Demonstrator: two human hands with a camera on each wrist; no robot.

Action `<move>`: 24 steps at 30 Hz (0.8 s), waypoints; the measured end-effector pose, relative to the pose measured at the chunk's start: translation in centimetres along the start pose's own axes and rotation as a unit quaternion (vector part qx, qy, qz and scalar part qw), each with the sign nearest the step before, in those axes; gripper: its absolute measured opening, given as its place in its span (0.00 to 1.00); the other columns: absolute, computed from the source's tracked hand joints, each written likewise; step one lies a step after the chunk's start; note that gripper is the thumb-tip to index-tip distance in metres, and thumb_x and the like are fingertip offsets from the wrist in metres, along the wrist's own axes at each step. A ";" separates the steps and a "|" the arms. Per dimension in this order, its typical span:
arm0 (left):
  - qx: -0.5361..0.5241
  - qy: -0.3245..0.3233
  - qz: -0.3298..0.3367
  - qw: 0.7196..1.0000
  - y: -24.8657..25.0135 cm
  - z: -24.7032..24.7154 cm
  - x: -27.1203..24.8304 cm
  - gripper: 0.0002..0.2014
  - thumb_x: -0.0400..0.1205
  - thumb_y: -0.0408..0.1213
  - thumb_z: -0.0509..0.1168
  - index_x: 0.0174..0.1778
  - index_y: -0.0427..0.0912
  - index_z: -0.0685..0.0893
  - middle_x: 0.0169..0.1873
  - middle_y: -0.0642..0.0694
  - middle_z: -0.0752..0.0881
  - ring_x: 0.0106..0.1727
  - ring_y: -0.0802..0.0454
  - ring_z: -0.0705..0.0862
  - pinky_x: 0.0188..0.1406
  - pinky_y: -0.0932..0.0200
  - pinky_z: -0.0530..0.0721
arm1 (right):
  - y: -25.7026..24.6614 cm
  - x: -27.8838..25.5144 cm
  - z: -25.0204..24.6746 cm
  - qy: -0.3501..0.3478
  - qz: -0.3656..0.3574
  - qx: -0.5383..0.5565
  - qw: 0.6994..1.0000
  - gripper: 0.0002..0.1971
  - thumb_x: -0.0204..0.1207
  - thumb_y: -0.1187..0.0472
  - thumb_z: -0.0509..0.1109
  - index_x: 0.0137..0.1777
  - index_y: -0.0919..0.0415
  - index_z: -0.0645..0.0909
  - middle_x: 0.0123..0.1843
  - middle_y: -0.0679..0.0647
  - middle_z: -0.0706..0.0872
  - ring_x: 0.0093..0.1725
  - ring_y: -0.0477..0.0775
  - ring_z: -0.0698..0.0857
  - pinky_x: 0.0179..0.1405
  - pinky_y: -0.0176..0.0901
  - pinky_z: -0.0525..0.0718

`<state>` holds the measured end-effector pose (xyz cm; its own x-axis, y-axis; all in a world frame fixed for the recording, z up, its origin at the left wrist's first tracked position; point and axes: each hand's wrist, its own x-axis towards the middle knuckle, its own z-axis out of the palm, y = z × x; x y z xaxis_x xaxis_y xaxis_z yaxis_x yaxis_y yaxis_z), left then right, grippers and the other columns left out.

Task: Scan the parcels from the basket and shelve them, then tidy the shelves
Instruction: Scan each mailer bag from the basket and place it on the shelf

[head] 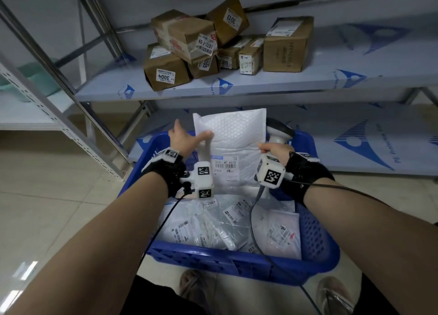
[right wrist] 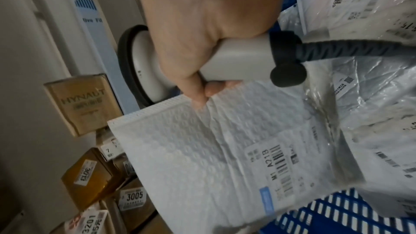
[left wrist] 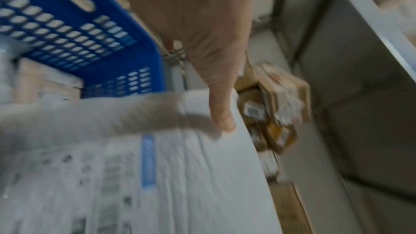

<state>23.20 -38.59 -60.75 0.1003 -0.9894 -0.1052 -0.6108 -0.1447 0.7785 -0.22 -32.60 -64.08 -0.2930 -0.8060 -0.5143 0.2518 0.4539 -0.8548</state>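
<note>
Mailer (head: 231, 139) upright over basket (head: 239, 262), left hand (head: 183, 139) pinching its edge; right hand (head: 275, 150) gripping scanner (head: 278, 132).

Parcel pickup depot / courier storeroom. Metal shelving (head: 237, 87) with protective film still on boards, slotted uprights. Cardboard boxes (head: 189, 42) piled on shelf, stickers with pickup codes (3004, 3005, 3013). Blue plastic basket (head: 237, 260) on tiled floor (head: 47, 208), full of poly mailers with barcode labels. Wired handheld barcode scanner (head: 277, 134) in use. Bare grey walls.
</note>
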 end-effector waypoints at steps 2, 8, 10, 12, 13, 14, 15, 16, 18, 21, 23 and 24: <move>-0.036 -0.142 -0.046 0.988 -2.1 -0.2 -0.5 0.45 0.68 0.54 0.77 0.77 0.36 0.68 0.73 0.35 0.74 0.66 0.44 0.80 0.65 0.46 0.81 | -0.4 0.2 -0.5 -0.027 0.013 -0.004 1.000 0.18 0.77 0.61 0.73 0.28 0.61 0.73 0.14 0.47 0.77 0.14 0.45 0.76 0.15 0.31 0.73; -0.084 -0.221 -0.097 0.967 -4.8 1.3 -2.5 0.11 0.70 0.32 0.77 0.47 0.37 0.88 0.51 0.38 0.89 0.48 0.44 0.89 0.52 0.52 0.87 | -1.5 -1.1 -0.7 -0.105 0.011 0.023 0.994 0.13 0.86 0.61 0.59 0.38 0.58 0.72 0.14 0.43 0.79 0.15 0.37 0.80 0.15 0.29 0.76; -0.105 -0.165 -0.101 0.975 -4.5 1.5 -2.6 0.07 0.75 0.29 0.74 0.47 0.34 0.87 0.50 0.36 0.88 0.39 0.48 0.87 0.40 0.58 0.87 | -1.5 -1.2 -0.5 -0.051 0.013 0.091 0.995 0.10 0.83 0.65 0.65 0.39 0.61 0.74 0.14 0.47 0.80 0.13 0.40 0.79 0.11 0.31 0.74; -0.107 -0.117 -0.105 0.982 -4.2 1.5 -2.7 0.10 0.77 0.29 0.72 0.53 0.31 0.86 0.49 0.36 0.88 0.39 0.48 0.85 0.38 0.57 0.86 | -1.3 -1.4 -0.4 -0.016 0.003 0.143 0.990 0.10 0.81 0.69 0.68 0.40 0.60 0.73 0.17 0.52 0.81 0.14 0.45 0.80 0.13 0.35 0.77; -0.105 -0.095 -0.108 0.984 -4.1 1.6 -2.7 0.11 0.78 0.30 0.72 0.54 0.30 0.85 0.49 0.36 0.88 0.41 0.46 0.85 0.40 0.55 0.86 | -1.0 -1.4 -0.2 -0.019 -0.003 0.145 0.989 0.11 0.80 0.70 0.69 0.39 0.60 0.73 0.21 0.55 0.82 0.15 0.47 0.81 0.15 0.37 0.79; -0.102 -0.075 -0.113 0.986 -4.1 1.7 -2.6 0.11 0.78 0.30 0.72 0.54 0.31 0.85 0.50 0.36 0.88 0.43 0.44 0.86 0.42 0.52 0.86 | -0.7 -1.6 0.0 -0.032 -0.007 0.134 0.990 0.11 0.79 0.70 0.69 0.37 0.61 0.74 0.26 0.58 0.82 0.18 0.48 0.81 0.18 0.38 0.79; -0.101 -0.058 -0.122 0.986 -4.1 1.7 -2.5 0.11 0.78 0.31 0.71 0.54 0.31 0.85 0.51 0.36 0.88 0.45 0.42 0.87 0.46 0.49 0.87 | -0.4 -2.0 0.2 -0.044 -0.010 0.112 0.993 0.10 0.78 0.70 0.70 0.37 0.61 0.76 0.30 0.59 0.82 0.20 0.48 0.81 0.20 0.37 0.79; -0.104 -0.050 -0.135 0.984 -4.2 1.7 -2.4 0.11 0.79 0.31 0.71 0.55 0.30 0.85 0.52 0.35 0.88 0.48 0.40 0.87 0.49 0.47 0.87 | -0.1 -2.3 0.4 -0.055 -0.012 0.087 0.995 0.08 0.77 0.71 0.70 0.38 0.62 0.78 0.31 0.61 0.82 0.20 0.48 0.81 0.20 0.36 0.77; -0.118 -0.047 -0.154 0.980 -4.1 1.8 -2.3 0.14 0.79 0.30 0.70 0.59 0.29 0.83 0.54 0.34 0.87 0.50 0.39 0.87 0.49 0.48 0.86 | 0.4 -2.9 1.1 -0.070 -0.015 0.044 0.996 0.07 0.76 0.72 0.70 0.39 0.63 0.80 0.29 0.60 0.80 0.18 0.47 0.77 0.18 0.35 0.73; -0.126 -0.040 -0.156 0.979 -3.9 2.0 -2.5 0.14 0.80 0.29 0.69 0.60 0.28 0.82 0.55 0.33 0.87 0.51 0.38 0.86 0.48 0.49 0.85 | 1.3 -3.6 2.0 -0.078 -0.014 0.003 0.997 0.07 0.75 0.72 0.69 0.37 0.64 0.81 0.26 0.58 0.77 0.19 0.49 0.73 0.22 0.37 0.70; -0.123 -0.037 -0.153 0.980 -3.9 1.8 -2.6 0.11 0.80 0.29 0.68 0.58 0.30 0.83 0.54 0.33 0.87 0.50 0.38 0.87 0.50 0.46 0.86 | 1.6 -4.1 2.4 -0.090 -0.012 -0.017 0.996 0.07 0.75 0.71 0.70 0.35 0.65 0.80 0.25 0.58 0.77 0.21 0.50 0.72 0.23 0.39 0.69; -0.122 -0.034 -0.153 0.980 -4.0 1.7 -2.6 0.10 0.81 0.30 0.68 0.57 0.31 0.83 0.53 0.33 0.87 0.50 0.37 0.87 0.51 0.45 0.87 | 1.6 -4.3 2.4 -0.095 -0.012 -0.024 0.995 0.08 0.75 0.71 0.69 0.34 0.65 0.80 0.25 0.58 0.77 0.20 0.50 0.72 0.23 0.38 0.69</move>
<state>24.00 -35.49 -64.64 0.1916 -0.8999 -0.3918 -0.3529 -0.4357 0.8280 3.67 -29.31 -63.11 -0.1175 -0.8722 -0.4748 0.2005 0.4475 -0.8715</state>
